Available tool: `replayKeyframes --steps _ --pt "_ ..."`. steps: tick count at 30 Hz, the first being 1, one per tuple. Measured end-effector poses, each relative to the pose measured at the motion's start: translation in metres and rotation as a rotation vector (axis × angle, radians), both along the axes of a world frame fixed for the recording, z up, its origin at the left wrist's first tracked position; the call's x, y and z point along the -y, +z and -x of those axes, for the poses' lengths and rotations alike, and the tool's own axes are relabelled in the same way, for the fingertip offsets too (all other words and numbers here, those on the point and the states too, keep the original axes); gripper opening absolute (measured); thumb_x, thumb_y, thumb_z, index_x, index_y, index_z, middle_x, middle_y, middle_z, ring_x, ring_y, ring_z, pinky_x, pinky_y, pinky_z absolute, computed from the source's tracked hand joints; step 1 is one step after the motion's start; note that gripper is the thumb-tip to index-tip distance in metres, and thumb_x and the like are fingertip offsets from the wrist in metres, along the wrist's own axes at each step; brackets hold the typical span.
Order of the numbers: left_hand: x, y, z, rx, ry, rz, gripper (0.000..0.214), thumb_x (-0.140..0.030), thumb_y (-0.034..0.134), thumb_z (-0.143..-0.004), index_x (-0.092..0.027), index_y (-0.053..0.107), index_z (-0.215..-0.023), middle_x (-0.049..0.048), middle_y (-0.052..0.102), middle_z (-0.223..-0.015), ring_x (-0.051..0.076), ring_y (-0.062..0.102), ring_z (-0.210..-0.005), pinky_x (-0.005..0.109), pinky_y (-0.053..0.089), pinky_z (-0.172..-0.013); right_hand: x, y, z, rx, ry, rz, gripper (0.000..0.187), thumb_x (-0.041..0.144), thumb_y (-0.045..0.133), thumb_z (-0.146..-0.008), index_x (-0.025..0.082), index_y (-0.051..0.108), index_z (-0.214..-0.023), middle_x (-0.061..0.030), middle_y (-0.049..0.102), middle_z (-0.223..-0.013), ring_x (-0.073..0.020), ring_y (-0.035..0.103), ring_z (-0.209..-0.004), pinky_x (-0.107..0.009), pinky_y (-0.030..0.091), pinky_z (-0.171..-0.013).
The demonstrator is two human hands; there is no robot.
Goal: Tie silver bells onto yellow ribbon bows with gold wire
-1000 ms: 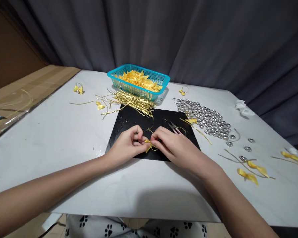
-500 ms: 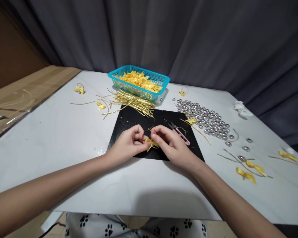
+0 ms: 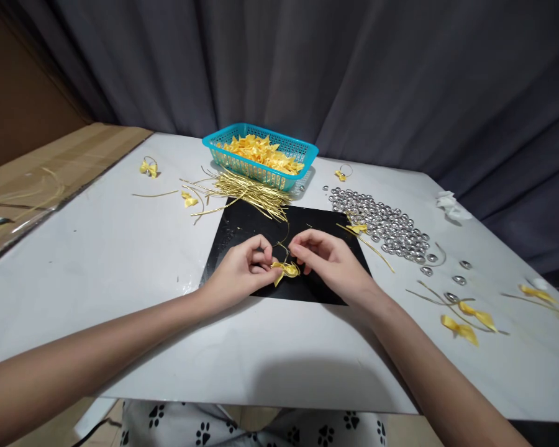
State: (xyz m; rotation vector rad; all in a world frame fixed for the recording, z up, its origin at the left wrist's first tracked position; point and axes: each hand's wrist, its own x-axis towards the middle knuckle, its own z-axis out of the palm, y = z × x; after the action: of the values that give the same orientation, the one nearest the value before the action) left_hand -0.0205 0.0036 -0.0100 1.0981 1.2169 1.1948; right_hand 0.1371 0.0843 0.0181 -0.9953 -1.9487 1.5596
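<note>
A yellow ribbon bow (image 3: pixel 286 270) is held at its left end by the closed thumb and fingers of my left hand (image 3: pixel 245 264), just above a black mat (image 3: pixel 302 217). Thin gold cord (image 3: pixel 282 244) rises from the bow in a crossed loop. To the right of the bow, my right hand (image 3: pixel 330 257) has thumb and forefinger pinched at the cord's end. My right palm faces the mat and hides what lies under it.
Behind the mat lie a pile of gold cords (image 3: pixel 249 192) and a blue basket (image 3: pixel 307 151) of yellow bows. Silver beads (image 3: pixel 382 220) spread to the right. Loose bows (image 3: pixel 460 329) and cords lie on the white table (image 3: pixel 121 261). A cardboard box (image 3: pixel 93 149) borders the left.
My right hand has shifted slightly right, away from the bow, so more of the bow shows. The pink scissors seen on the mat before are now out of sight. My left hand stays still.
</note>
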Motion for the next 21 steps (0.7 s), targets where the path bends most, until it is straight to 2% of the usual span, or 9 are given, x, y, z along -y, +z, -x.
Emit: replayKeyframes --steps 3,6,8,11,13,15,21 --pt "-0.001 0.001 0.0 -0.013 0.001 0.041 0.02 -0.018 0.068 -0.073 -0.017 0.05 -0.083 -0.0023 0.065 -0.069 0.004 0.051 -0.056 0.017 0.039 -0.054 -0.007 0.009 -0.008 0.178 -0.058 0.181 0.018 0.032 0.06 -0.081 0.014 0.062 -0.083 -0.0028 0.058 -0.078 -0.0099 0.052 -0.066 -0.019 0.043 -0.05" --pt "-0.002 0.001 0.0 -0.048 0.01 0.072 0.02 -0.02 0.069 -0.072 -0.015 0.058 -0.087 0.0019 0.069 -0.075 0.007 0.057 -0.062 0.019 0.044 -0.059 -0.009 0.014 -0.013 0.286 -0.014 0.286 0.015 0.027 0.063 -0.079 0.012 0.065 -0.079 -0.0043 0.06 -0.077 -0.0098 0.053 -0.068 -0.017 0.044 -0.049" --pt "-0.002 0.002 0.0 -0.067 0.014 0.08 0.021 -0.021 0.07 -0.071 -0.014 0.061 -0.089 0.0029 0.07 -0.077 0.008 0.058 -0.064 0.02 0.045 -0.061 -0.01 0.015 -0.014 0.241 -0.034 0.339 0.012 0.022 0.066 -0.076 0.013 0.065 -0.085 -0.0048 0.063 -0.08 -0.0097 0.055 -0.07 -0.016 0.046 -0.051" --pt "-0.001 0.001 0.0 -0.071 0.019 0.082 0.021 -0.021 0.07 -0.07 -0.014 0.061 -0.088 0.0021 0.069 -0.075 0.009 0.058 -0.064 0.02 0.045 -0.06 -0.011 0.013 -0.015 0.113 -0.097 0.446 0.022 0.016 0.068 -0.073 0.015 0.063 -0.094 -0.0055 0.066 -0.089 -0.009 0.058 -0.072 -0.015 0.049 -0.053" --pt "-0.001 0.001 0.0 -0.06 0.022 0.08 0.021 -0.021 0.07 -0.07 -0.015 0.06 -0.087 0.0011 0.068 -0.073 0.008 0.057 -0.062 0.02 0.045 -0.06 -0.012 0.012 -0.015 0.063 -0.087 0.523 0.026 0.016 0.069 -0.071 0.015 0.061 -0.096 -0.0055 0.067 -0.09 -0.0092 0.06 -0.071 -0.016 0.051 -0.054" --pt "-0.001 0.001 0.0 -0.042 0.031 0.074 0.02 -0.021 0.071 -0.07 -0.015 0.058 -0.085 0.0002 0.068 -0.072 0.008 0.057 -0.061 0.02 0.044 -0.059 -0.01 0.011 -0.015 0.077 -0.073 0.528 0.027 0.019 0.072 -0.069 0.015 0.06 -0.093 -0.0042 0.066 -0.084 -0.0094 0.06 -0.067 -0.017 0.052 -0.051" --pt "0.001 0.002 0.0 -0.021 0.058 0.062 0.02 -0.02 0.07 -0.071 -0.017 0.054 -0.082 -0.0022 0.065 -0.067 0.007 0.057 -0.057 0.019 0.043 -0.056 -0.003 0.01 -0.01 0.201 0.015 0.305 0.03 0.031 0.08 -0.061 0.013 0.067 -0.082 0.0 0.06 -0.069 -0.0049 0.05 -0.053 -0.016 0.046 -0.044"
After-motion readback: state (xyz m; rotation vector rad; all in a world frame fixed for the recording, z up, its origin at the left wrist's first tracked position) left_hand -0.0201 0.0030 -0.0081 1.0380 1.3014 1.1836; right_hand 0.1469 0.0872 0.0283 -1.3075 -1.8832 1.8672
